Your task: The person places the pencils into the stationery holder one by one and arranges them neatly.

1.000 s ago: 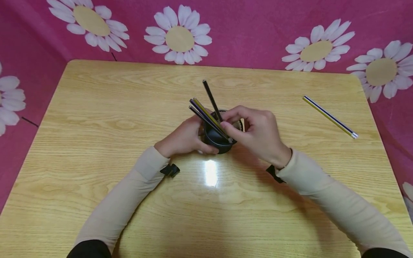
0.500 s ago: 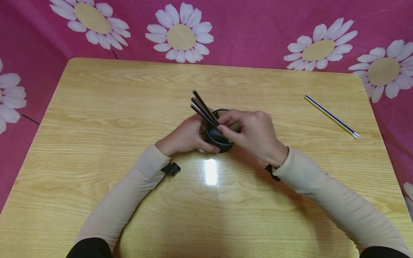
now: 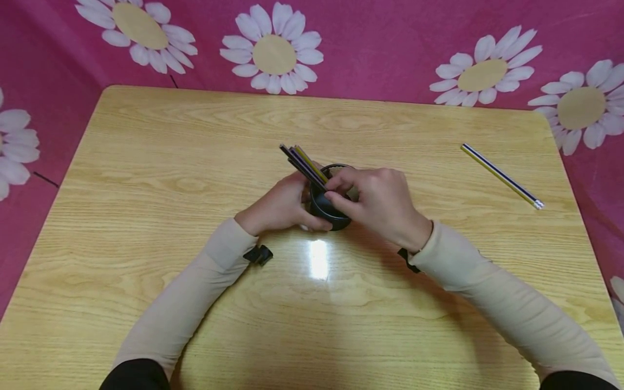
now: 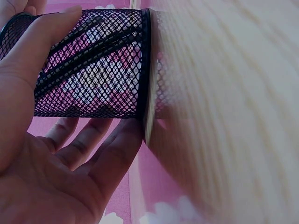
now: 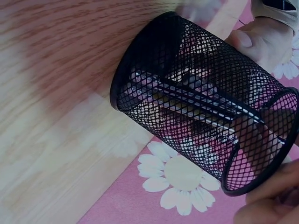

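My left hand grips a black wire-mesh pencil cup, the thumb on its near side in the head view. In the left wrist view the cup stands on the table with the fingers curved along its far wall. Several pencils, dark and yellow-striped, lean left out of its mouth. With thumb and forefinger at the rim, my right hand pinches a dark pencil among them. Through the mesh in the right wrist view, the pencils' lower ends slant to the cup's base.
A blue, white and yellow striped pencil lies at the right of the wooden table, its silver end toward me. A pink cloth with white daisies hangs behind the table and along its left side.
The dark pencil in my right hand has tilted left and sunk, from standing apart to lying against the others. My right hand has shifted slightly left. The left hand stays on the cup.
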Action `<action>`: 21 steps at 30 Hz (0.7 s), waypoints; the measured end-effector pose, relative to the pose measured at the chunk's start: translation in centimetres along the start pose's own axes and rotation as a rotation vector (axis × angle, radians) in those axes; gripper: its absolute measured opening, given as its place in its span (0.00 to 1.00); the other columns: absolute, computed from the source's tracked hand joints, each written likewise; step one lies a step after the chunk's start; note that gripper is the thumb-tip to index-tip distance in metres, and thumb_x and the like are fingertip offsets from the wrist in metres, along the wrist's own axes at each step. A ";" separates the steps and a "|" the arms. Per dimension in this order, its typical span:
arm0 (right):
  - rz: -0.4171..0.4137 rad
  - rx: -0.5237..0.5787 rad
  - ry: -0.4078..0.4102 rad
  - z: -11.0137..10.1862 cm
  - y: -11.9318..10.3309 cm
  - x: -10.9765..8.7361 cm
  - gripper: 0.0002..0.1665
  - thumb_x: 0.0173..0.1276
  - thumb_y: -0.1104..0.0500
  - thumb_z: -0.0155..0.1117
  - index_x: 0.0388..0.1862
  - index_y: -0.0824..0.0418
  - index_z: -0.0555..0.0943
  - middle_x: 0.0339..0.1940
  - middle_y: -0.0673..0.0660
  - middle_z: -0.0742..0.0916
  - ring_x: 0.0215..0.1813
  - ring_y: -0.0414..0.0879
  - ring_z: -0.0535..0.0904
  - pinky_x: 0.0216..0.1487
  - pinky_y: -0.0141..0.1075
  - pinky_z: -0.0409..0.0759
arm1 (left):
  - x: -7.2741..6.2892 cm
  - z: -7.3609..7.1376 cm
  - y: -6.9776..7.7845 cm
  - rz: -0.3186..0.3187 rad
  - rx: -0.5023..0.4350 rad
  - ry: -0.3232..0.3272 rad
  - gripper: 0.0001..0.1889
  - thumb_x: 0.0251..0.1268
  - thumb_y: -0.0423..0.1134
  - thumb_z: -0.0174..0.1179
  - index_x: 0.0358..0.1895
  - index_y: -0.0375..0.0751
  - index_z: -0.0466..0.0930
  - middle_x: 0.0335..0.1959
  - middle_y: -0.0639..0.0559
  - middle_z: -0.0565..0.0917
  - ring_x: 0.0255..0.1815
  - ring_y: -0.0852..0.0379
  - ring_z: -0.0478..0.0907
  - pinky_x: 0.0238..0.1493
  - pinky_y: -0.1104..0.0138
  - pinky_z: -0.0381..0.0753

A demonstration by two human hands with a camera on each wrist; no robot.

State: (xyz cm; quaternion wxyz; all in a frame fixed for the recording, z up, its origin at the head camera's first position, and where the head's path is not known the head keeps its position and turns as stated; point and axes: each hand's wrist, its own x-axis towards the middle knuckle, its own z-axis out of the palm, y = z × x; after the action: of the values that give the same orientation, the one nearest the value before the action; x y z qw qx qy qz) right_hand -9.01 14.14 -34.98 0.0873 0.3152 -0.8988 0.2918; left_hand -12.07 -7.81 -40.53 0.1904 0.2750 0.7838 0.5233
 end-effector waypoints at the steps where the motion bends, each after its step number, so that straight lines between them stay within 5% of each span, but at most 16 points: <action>1: -0.002 -0.003 -0.001 0.0 0.0 0.0 0.05 0.69 0.59 0.81 0.41 0.58 0.92 0.32 0.52 0.93 0.20 0.37 0.75 0.21 0.40 0.68 | 0.0 0.0 0.0 -0.001 0.003 0.000 0.39 0.47 0.36 0.90 0.62 0.42 0.76 0.55 0.52 0.86 0.59 0.55 0.81 0.69 0.60 0.73; 21: 0.021 -0.106 -0.095 -0.2 -0.6 0.8 0.05 0.68 0.56 0.81 0.37 0.54 0.90 0.28 0.48 0.91 0.23 0.44 0.82 0.23 0.47 0.75 | -0.2 -0.1 0.0 -0.007 0.033 -0.008 0.39 0.49 0.39 0.89 0.64 0.43 0.77 0.57 0.53 0.85 0.61 0.56 0.79 0.71 0.60 0.71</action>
State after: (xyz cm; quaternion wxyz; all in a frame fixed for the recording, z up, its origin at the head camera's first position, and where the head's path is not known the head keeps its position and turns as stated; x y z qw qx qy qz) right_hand -9.22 13.49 -34.23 0.0581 0.3141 -0.9195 0.2293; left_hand -11.96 -7.98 -40.52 0.1907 0.2776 0.7924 0.5086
